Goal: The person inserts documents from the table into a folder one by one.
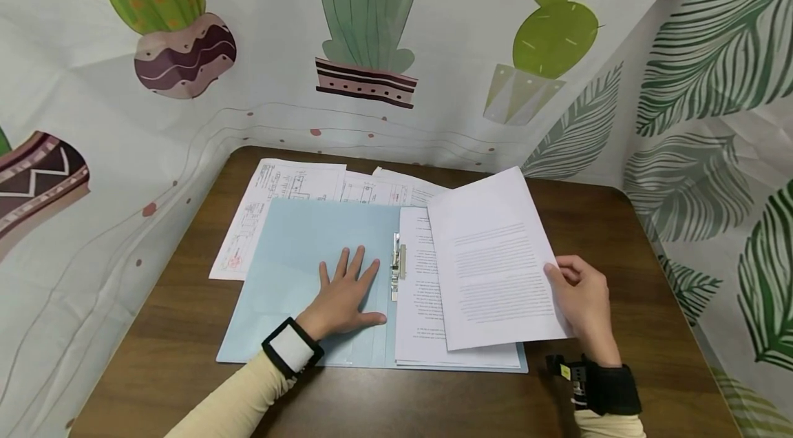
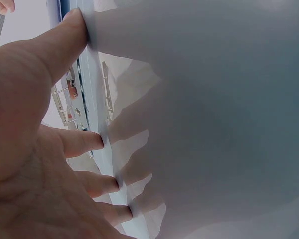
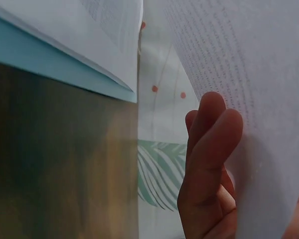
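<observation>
Printed sheet (image 1: 495,279) held over open folder (image 1: 303,238)

The right hand (image 1: 582,297) pinches the sheet's right edge between thumb and fingers; the sheet slants above the paper stack (image 1: 421,328) on the folder's right side. The left hand (image 1: 341,300), fingers spread wide and gripping nothing, rests on the blue left cover, just left of the metal clip (image 1: 396,266). Drawings (image 1: 248,231) stick out past the folder's far and left edges on the brown desk (image 1: 384,403).
</observation>
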Action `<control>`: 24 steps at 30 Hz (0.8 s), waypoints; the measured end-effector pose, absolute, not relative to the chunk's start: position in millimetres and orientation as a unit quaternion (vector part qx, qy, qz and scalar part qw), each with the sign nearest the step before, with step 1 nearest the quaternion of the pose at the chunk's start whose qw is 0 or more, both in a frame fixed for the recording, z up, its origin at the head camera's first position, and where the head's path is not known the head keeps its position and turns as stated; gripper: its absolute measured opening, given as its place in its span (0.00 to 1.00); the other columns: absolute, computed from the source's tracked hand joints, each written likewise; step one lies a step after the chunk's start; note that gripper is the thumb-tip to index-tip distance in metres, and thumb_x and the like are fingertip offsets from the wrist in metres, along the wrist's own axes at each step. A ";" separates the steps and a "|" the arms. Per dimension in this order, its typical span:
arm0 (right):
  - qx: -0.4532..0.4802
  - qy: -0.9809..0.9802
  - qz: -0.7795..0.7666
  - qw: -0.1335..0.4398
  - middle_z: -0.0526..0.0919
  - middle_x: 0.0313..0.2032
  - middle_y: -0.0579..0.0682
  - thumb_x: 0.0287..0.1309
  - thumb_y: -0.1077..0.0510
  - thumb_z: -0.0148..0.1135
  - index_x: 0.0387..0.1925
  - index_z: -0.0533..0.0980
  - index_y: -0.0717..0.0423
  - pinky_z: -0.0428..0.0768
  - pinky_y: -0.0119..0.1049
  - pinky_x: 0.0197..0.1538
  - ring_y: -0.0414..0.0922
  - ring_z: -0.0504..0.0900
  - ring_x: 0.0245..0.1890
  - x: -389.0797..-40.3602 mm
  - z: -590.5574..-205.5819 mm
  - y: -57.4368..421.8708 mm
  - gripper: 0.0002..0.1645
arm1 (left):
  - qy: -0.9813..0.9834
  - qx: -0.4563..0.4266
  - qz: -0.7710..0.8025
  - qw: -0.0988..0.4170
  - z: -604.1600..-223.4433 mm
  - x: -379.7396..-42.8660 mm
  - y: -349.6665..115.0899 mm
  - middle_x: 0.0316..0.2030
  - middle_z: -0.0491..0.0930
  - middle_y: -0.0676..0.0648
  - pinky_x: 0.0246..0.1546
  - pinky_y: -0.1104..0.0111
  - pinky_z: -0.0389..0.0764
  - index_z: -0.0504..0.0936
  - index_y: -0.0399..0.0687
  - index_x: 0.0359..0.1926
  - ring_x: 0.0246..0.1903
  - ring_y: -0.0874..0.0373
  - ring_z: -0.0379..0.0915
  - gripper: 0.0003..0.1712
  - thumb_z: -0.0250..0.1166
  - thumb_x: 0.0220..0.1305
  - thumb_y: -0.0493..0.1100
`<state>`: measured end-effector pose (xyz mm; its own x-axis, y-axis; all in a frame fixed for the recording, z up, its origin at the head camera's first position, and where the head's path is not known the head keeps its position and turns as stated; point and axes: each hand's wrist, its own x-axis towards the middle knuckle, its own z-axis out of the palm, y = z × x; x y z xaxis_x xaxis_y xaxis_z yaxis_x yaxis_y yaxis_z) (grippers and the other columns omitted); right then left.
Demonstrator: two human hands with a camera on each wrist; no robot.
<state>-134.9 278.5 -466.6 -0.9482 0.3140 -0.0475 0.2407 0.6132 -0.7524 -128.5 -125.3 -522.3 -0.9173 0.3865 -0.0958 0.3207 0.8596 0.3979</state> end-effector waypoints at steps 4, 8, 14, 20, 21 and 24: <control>-0.152 -0.895 0.418 0.034 0.88 0.45 0.61 0.73 0.50 0.61 0.55 0.80 0.58 0.76 0.35 0.33 0.49 0.84 0.31 -133.1 -472.9 270.5 0.19 | 0.961 0.185 0.186 0.089 -523.0 -128.7 -125.9 0.78 0.47 0.29 0.61 0.20 0.40 0.63 0.41 0.77 0.77 0.25 0.35 0.61 0.75 0.53 0.68; -0.149 -0.895 0.420 0.026 0.89 0.43 0.60 0.73 0.50 0.61 0.55 0.81 0.58 0.76 0.36 0.32 0.48 0.84 0.30 -131.7 -479.4 263.8 0.18 | 0.961 0.186 0.182 0.090 -524.4 -129.3 -126.2 0.78 0.47 0.29 0.61 0.20 0.40 0.63 0.41 0.77 0.77 0.26 0.35 0.61 0.75 0.53 0.69; -0.150 -0.892 0.426 0.014 0.89 0.42 0.59 0.73 0.51 0.61 0.55 0.81 0.58 0.77 0.36 0.32 0.47 0.84 0.29 -129.2 -487.9 255.6 0.18 | 0.963 0.183 0.178 0.090 -525.3 -130.0 -125.9 0.79 0.47 0.29 0.62 0.21 0.41 0.63 0.42 0.78 0.77 0.26 0.35 0.61 0.75 0.52 0.69; -0.153 -0.894 0.420 0.002 0.89 0.41 0.57 0.73 0.50 0.61 0.55 0.80 0.57 0.74 0.38 0.35 0.48 0.82 0.31 -127.7 -492.5 249.5 0.18 | 0.963 0.182 0.177 0.091 -524.4 -130.2 -125.7 0.79 0.47 0.29 0.62 0.21 0.41 0.63 0.41 0.77 0.77 0.25 0.36 0.61 0.76 0.52 0.69; -0.153 -0.895 0.420 0.000 0.89 0.41 0.57 0.73 0.49 0.61 0.55 0.80 0.57 0.74 0.38 0.36 0.48 0.82 0.31 -127.4 -492.9 248.5 0.19 | 0.963 0.182 0.177 0.091 -524.3 -130.1 -125.7 0.79 0.47 0.29 0.62 0.21 0.41 0.63 0.42 0.77 0.77 0.25 0.35 0.61 0.75 0.52 0.69; -0.151 -0.895 0.420 -0.005 0.88 0.41 0.58 0.73 0.50 0.61 0.55 0.80 0.58 0.73 0.39 0.38 0.50 0.82 0.33 -126.4 -493.8 245.9 0.19 | 0.963 0.183 0.178 0.091 -523.5 -130.2 -125.8 0.79 0.47 0.29 0.62 0.21 0.41 0.63 0.42 0.78 0.77 0.26 0.35 0.61 0.75 0.52 0.69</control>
<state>-126.4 245.9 -493.8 -0.9544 0.2661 -0.1354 0.2741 0.6016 -0.7503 -130.2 -125.8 -523.5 -0.9166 0.3842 -0.1101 0.3196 0.8701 0.3753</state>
